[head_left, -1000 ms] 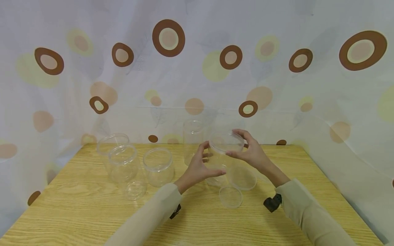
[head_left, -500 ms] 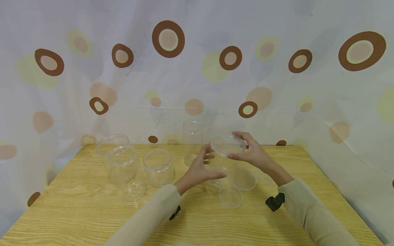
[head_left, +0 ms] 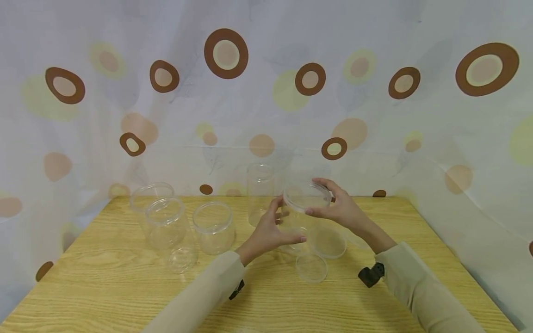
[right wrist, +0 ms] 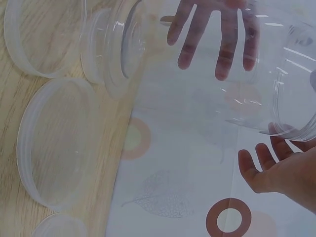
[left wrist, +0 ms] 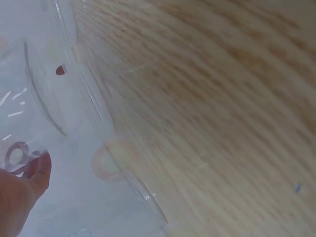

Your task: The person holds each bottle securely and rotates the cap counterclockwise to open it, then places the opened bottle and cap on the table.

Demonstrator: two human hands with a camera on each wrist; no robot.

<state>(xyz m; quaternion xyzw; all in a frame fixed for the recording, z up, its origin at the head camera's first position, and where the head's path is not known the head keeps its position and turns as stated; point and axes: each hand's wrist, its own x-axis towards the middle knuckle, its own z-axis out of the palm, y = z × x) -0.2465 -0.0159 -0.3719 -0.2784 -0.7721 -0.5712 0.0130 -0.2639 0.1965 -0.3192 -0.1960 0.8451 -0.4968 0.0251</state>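
A clear jar stands between my hands near the middle of the table. My left hand holds its side, fingers on the far side and thumb toward me. Through the clear wall, the right wrist view shows the fingers of that left hand spread on the jar. At the top, my right hand grips the edge of a clear round lid, thumb in front and fingers behind. Whether the lid is fully seated, and whether the jar's base touches the table, I cannot tell.
Several clear jars stand to the left, among them a low wide jar. A tall jar is just behind my left hand. A large lid and a small lid lie on the wooden table. Patterned cloth hangs behind.
The top of the jar, the lid and my right hand are slightly lower than a second ago. Both hands keep their holds, and the other jars and lids stay put.
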